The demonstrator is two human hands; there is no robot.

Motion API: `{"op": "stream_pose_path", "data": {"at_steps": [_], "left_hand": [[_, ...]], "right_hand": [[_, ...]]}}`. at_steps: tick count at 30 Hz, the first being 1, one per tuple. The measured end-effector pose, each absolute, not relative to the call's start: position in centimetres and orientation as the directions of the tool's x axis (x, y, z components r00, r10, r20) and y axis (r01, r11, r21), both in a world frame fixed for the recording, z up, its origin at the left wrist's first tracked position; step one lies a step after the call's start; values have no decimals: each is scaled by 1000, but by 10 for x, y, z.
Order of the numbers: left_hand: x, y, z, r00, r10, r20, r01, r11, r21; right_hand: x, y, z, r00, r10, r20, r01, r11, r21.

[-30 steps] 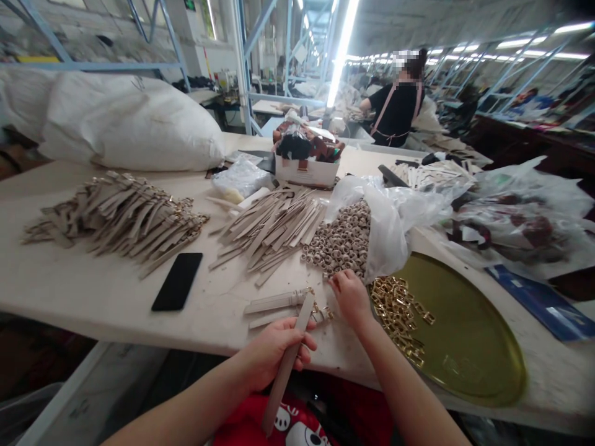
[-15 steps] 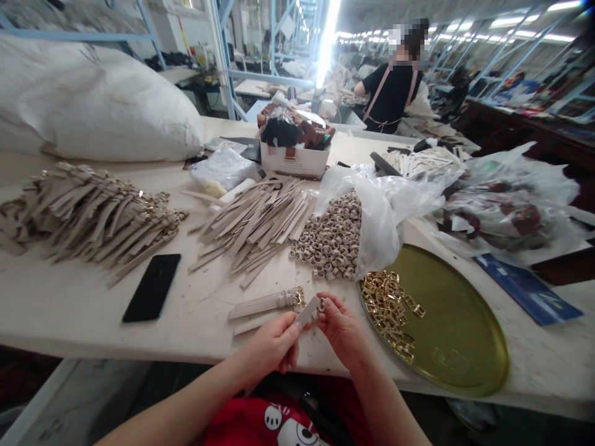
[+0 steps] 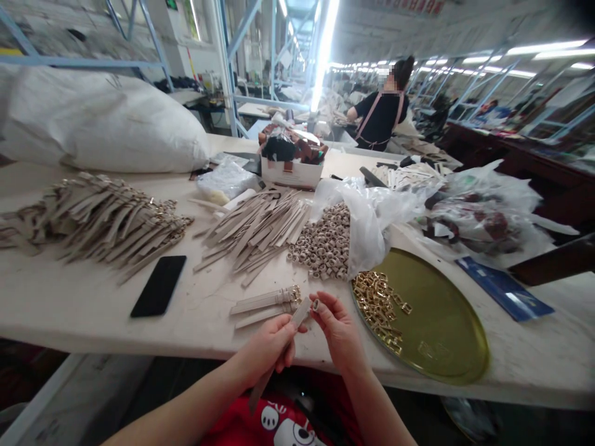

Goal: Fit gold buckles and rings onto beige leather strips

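Observation:
My left hand [image 3: 275,344] pinches a flat beige strap [image 3: 301,311], its lower end hanging toward my lap. In the fingertips of my right hand [image 3: 335,322] is a small beige strap loop [image 3: 316,305], held close to the strap's upper end. Whether loop and strap touch I cannot tell. Just beyond my left hand lie a few finished-looking straps with gold buckles [image 3: 266,300]. A heap of beige loops [image 3: 320,244] spills from a clear plastic bag. Gold buckles [image 3: 376,303] are piled on the left side of an olive-gold oval tray [image 3: 446,328].
Loose beige straps [image 3: 255,232] lie mid-table; a big pile of buckled straps [image 3: 111,217] is at left. A black phone [image 3: 158,286] lies nearby. Behind stand a filled box [image 3: 292,171] and a white sack [image 3: 106,124]. A blue packet [image 3: 504,288] is at right; a person [image 3: 383,118] works beyond.
The view has shifted slightly. The strap's lower end now shows below my left hand, and the loop in my right hand is turned with its opening more toward me.

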State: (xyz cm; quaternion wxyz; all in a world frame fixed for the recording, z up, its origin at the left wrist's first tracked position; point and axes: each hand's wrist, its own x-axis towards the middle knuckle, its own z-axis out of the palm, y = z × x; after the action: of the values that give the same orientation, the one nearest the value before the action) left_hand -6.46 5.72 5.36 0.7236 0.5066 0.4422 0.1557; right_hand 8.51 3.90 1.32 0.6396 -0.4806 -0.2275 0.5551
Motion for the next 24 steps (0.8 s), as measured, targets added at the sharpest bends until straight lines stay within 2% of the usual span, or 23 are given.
{"op": "stream_pose_path", "data": {"at_steps": [3,6,8,10,12,13,16,18,21,24], "left_hand": [[-64,50,53,582,641,-501,326,380,866],[-66,49,53,603,616,-507,405,310,860],[-68,51,55,604,637,-479,439,235,867],[-69,54,58,599,679,-424,470,131,873],[-70,57,60,594,711,-377,494,48,868],[-70,59,61,591,721,-360,499,23,866],[-68,61,57,596,734,-325,493,-15,870],[-65,62,52,596,748,-292,477,-38,878],[-58,64,43,555,792,-256,461,-36,887],[-52,68,39,522,811,-265,435,15,900]], "right_hand": [[83,34,13,284,943,-174,-359,-64,-931],[81,26,12,304,952,-21,-55,-5,-998],[79,21,10,276,955,111,154,70,-986],[76,17,8,228,951,208,256,147,-955],[74,15,8,232,949,212,237,156,-959],[74,15,8,258,952,165,183,119,-976],[78,21,7,285,955,-83,-52,-71,-996],[81,25,7,251,948,-194,-173,-154,-973],[77,27,6,225,948,-223,-260,-162,-952],[69,23,6,187,962,-198,-265,-145,-953]]}}
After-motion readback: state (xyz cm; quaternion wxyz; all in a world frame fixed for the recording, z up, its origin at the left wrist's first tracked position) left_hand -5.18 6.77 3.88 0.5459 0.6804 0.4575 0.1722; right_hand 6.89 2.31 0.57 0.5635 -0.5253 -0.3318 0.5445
